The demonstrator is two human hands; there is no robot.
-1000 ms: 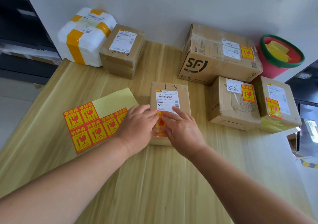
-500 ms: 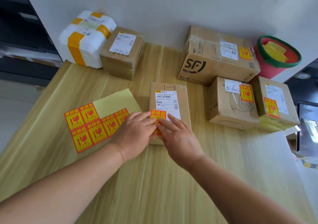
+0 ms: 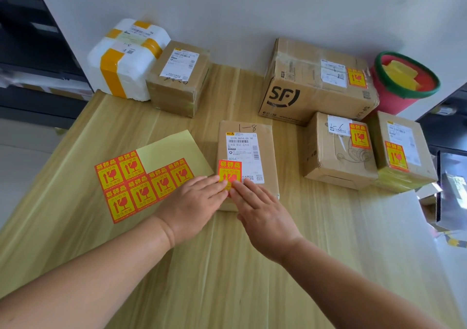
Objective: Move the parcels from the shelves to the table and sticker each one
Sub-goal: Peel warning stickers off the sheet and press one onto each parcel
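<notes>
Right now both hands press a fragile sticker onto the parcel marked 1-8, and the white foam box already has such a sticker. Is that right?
Not quite. The left hand and right hand do press the fragile sticker onto the parcel marked 1-8, but in the head view the white foam box carries only orange tape and shipping labels, no such sticker.

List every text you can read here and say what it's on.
"SF": side of the large cardboard box.
"1-8": handwritten on the flat parcel at centre.
"0054": that parcel's shipping label.
"易碎品", "小心轻放": red-and-yellow sticker on it.
"-6", first character unclear: white label on the small box.
Other labels' fine print: too small to read.
</notes>
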